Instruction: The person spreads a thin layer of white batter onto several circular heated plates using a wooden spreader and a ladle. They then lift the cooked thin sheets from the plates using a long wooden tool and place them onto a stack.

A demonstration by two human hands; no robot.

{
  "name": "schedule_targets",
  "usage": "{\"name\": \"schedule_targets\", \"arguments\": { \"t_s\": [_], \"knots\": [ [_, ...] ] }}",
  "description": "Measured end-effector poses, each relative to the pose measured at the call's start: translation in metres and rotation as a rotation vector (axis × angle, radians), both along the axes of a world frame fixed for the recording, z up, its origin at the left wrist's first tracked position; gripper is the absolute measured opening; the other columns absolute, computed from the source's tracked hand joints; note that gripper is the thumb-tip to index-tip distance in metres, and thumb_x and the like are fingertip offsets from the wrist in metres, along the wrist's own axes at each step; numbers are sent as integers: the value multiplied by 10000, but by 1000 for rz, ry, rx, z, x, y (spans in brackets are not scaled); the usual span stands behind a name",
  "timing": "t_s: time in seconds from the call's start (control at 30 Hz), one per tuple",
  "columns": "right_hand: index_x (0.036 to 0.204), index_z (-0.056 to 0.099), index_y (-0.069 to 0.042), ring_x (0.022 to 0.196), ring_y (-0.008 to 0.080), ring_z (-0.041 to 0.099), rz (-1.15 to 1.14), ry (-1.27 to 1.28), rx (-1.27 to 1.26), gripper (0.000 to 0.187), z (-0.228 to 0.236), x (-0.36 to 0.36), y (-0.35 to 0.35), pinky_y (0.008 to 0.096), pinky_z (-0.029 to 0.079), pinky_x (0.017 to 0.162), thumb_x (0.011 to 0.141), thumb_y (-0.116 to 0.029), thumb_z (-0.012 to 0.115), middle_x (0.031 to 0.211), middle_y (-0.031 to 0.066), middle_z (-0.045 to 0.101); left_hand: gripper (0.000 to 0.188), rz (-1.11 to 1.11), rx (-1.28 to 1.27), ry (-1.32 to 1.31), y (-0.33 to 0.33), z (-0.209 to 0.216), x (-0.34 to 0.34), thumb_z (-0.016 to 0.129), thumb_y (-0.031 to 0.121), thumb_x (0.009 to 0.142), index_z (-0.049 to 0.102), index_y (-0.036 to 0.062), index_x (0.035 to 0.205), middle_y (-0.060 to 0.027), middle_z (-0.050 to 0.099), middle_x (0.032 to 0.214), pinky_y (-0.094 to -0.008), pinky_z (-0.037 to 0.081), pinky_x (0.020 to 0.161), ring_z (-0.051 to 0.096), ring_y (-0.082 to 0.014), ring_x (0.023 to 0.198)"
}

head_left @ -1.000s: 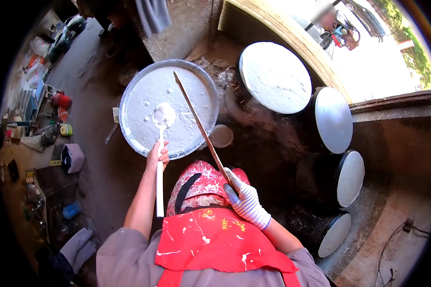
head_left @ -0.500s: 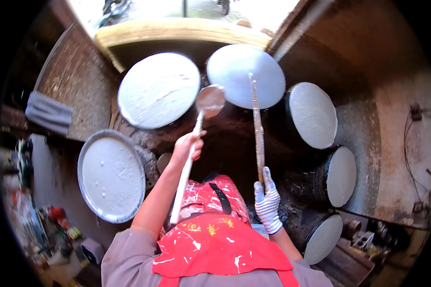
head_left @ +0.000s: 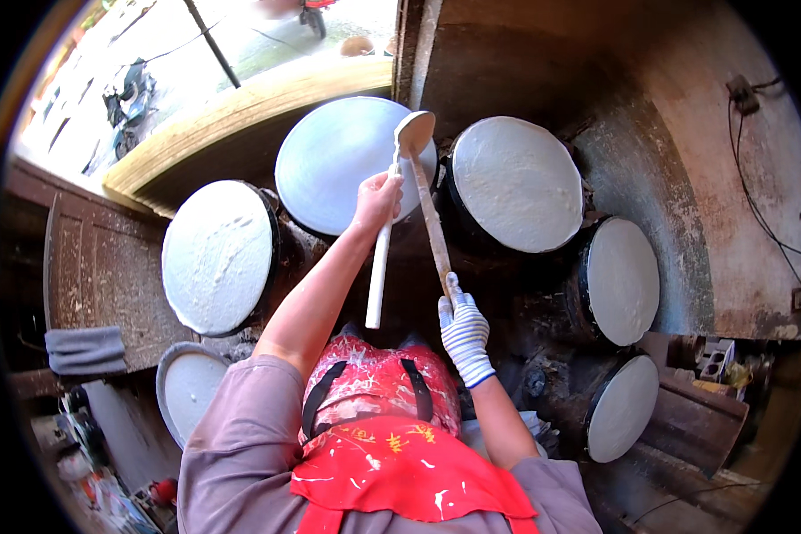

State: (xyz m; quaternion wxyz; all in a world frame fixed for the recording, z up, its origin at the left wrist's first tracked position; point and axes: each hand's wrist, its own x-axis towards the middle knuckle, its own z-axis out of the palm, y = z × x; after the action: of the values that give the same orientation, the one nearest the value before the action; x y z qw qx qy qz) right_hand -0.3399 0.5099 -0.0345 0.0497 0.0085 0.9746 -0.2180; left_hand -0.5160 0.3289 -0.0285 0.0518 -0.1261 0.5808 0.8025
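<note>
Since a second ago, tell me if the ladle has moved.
Yes. The ladle in the left hand left the batter basin, now at lower left, and its bowl is over the far round white steamer top.

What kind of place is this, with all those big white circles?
Probably a small street-side food workshop: round steamer tops coated in white batter, a ladle in the left hand, and a street outside.

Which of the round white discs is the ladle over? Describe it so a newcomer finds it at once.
Start at the pale wooden sill at the top. The disc sits just below it, second from the left in the arc. Alone among its neighbours, its surface looks smooth and bluish, and the ladle in the left hand hangs over its right edge.
</note>
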Motion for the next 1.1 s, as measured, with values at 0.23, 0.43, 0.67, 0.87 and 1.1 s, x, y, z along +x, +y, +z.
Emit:
{"name": "schedule_targets", "arguments": {
  "t_s": [0.23, 0.43, 0.67, 0.87, 1.1],
  "knots": [
    [1306, 326, -271, 630, 360, 551, -132, 95, -91, 505, -43, -12, -30, 453, 451, 575, 830, -275, 494, 817, 158, 549, 195, -140, -729, 258, -20, -24, -30, 549, 198, 759, 569, 37, 868, -96, 542, 603, -336, 440, 490, 539, -209, 495],
    [1255, 400, -33, 1140, 234, 456, -354, 161, -526, 432, -45, 23, -98, 271, 361, 927, 859, -170, 501, 1258, 132, 448, 186, -287, -1196, 551, -61, -17, -57, 508, 200, 768, 470, 89, 912, -158, 573, 693, -450, 434, 569, 561, -350, 663],
    [1250, 385, 5, 1118, 232, 456, -622, 226, -766, 415, -89, -45, -164, 264, 355, 918, 890, -196, 439, 1260, 160, 437, 159, -257, -1160, 677, -83, -5, -74, 490, 166, 771, 433, 101, 904, -128, 579, 717, -445, 442, 535, 569, -340, 631],
    [1242, 382, 16, 1135, 279, 444, -576, 255, -690, 424, -82, -109, -205, 294, 345, 941, 887, -209, 443, 1251, 195, 431, 167, -238, -1185, 604, -110, -10, -96, 498, 180, 770, 443, 108, 910, -124, 586, 752, -439, 447, 555, 572, -336, 658],
    [1213, 399, 38, 1098, 331, 461, -528, 183, -672, 404, -66, -216, -220, 320, 364, 916, 870, -170, 447, 1201, 236, 455, 191, -188, -1239, 524, -144, -13, -105, 519, 183, 754, 447, 123, 919, -119, 588, 782, -425, 453, 582, 579, -324, 702]
  ]
}}
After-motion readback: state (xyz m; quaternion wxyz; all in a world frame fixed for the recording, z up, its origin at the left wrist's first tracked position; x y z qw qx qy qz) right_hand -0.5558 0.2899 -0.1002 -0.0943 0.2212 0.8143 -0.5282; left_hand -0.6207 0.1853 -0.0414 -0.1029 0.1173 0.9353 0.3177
